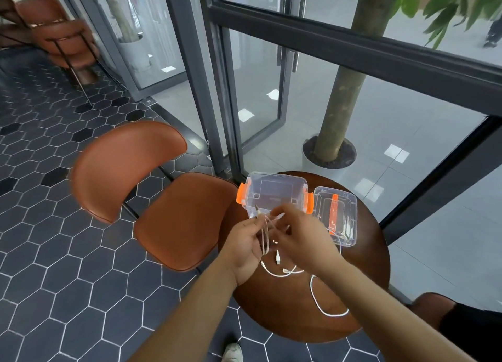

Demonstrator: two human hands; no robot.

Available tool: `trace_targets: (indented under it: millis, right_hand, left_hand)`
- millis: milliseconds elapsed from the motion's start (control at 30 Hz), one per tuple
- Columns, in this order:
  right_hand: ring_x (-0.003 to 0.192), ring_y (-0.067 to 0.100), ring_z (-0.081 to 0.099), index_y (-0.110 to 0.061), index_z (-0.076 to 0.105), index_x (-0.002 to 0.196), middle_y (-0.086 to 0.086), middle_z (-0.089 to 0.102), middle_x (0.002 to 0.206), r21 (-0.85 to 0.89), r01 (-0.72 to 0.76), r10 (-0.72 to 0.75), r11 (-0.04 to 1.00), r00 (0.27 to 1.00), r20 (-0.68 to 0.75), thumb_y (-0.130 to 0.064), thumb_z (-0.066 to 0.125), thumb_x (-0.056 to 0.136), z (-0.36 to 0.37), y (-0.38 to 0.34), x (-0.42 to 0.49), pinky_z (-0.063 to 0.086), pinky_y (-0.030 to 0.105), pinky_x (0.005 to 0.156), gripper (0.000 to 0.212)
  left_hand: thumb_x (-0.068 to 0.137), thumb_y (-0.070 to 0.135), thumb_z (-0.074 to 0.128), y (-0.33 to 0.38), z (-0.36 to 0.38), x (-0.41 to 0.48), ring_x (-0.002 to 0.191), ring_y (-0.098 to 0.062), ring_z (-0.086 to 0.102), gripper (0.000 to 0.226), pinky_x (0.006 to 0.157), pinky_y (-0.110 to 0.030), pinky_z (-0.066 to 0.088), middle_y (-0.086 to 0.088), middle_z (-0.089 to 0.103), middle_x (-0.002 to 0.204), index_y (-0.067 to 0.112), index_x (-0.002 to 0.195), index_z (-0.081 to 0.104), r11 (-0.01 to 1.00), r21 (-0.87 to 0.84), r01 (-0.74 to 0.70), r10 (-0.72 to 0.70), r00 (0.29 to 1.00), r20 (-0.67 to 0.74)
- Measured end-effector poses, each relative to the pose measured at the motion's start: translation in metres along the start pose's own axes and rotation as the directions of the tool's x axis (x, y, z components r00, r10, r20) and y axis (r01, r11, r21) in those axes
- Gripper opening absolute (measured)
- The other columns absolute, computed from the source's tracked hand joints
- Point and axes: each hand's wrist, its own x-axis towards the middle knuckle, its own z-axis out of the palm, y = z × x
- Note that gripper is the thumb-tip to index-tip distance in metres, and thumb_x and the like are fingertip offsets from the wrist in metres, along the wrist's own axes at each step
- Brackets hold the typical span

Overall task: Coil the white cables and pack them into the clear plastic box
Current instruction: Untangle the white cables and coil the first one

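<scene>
A clear plastic box (pixel 275 191) with orange clips stands open at the far edge of a small round wooden table (pixel 293 315). Its clear lid (pixel 335 215) with an orange handle lies just to the right. My left hand (pixel 245 243) grips a folded bundle of white cable (pixel 264 238) in front of the box. My right hand (pixel 301 235) pinches the same cable's upper end beside it. More white cable (pixel 319 300) trails loose on the table under my right forearm, with plugs (pixel 278 258) lying below my hands.
A brown leather chair (pixel 152 196) stands left of the table, touching its edge. Glass doors with dark frames and a potted tree (pixel 330 155) rise behind. Another brown chair (pixel 58 35) is at the far left. My shoe (pixel 233 353) rests on the hexagon-tiled floor.
</scene>
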Motion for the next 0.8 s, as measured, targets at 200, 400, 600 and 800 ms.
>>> trace_targets:
  millis: [200, 400, 600, 800]
  right_hand:
    - [0.065, 0.015, 0.059, -0.029, 0.063, 0.095, -0.006, 0.066, 0.071, 0.003, 0.029, -0.028, 1.0, 0.998, -0.055, -0.057, 0.035, 0.081, 0.027, 0.008, -0.028, 0.046, 0.03, 0.062, 0.042]
    - [0.059, 0.001, 0.053, -0.037, 0.064, 0.076, -0.011, 0.061, 0.063, 0.245, -0.028, 0.016, 0.969, 0.999, 0.049, -0.027, 0.065, 0.096, 0.041, 0.054, -0.027, 0.044, 0.027, 0.062, 0.022]
    - [0.067, 0.008, 0.062, -0.013, 0.076, 0.092, 0.01, 0.071, 0.084, 0.259, -0.037, -0.039, 0.965, 0.958, 0.285, -0.027, 0.07, 0.093, 0.017, 0.073, -0.001, 0.048, 0.022, 0.062, 0.015]
    - [0.082, 0.013, 0.068, -0.018, 0.071, 0.096, -0.004, 0.072, 0.089, -0.077, 0.106, -0.062, 0.991, 0.897, 0.438, -0.028, 0.064, 0.097, -0.012, 0.082, 0.031, 0.053, 0.028, 0.077, 0.013]
  left_hand:
    - [0.108, 0.025, 0.037, 0.007, 0.002, 0.009, 0.095, -0.03, 0.076, 0.037, 0.075, -0.038, 0.062, -0.02, 0.075, 0.106, -0.001, 0.114, 0.062, 0.922, -0.383, -0.061, 0.024, 0.995, -0.101]
    - [0.106, 0.03, 0.036, 0.02, -0.001, 0.004, 0.073, -0.021, 0.075, 0.037, 0.072, -0.034, 0.055, -0.01, 0.075, 0.085, 0.006, 0.103, 0.064, 0.932, -0.362, -0.007, -0.004, 1.0, -0.029]
    - [0.1, 0.028, 0.043, 0.017, -0.004, -0.001, 0.061, -0.018, 0.068, 0.036, 0.056, -0.026, 0.056, -0.013, 0.07, 0.081, 0.002, 0.094, 0.067, 0.927, -0.367, 0.075, -0.047, 0.995, 0.086]
    - [0.094, 0.026, 0.045, 0.021, -0.003, -0.007, 0.04, -0.015, 0.057, 0.039, 0.041, -0.021, 0.047, -0.015, 0.066, 0.071, -0.002, 0.086, 0.07, 0.97, -0.218, 0.106, -0.059, 0.975, 0.215]
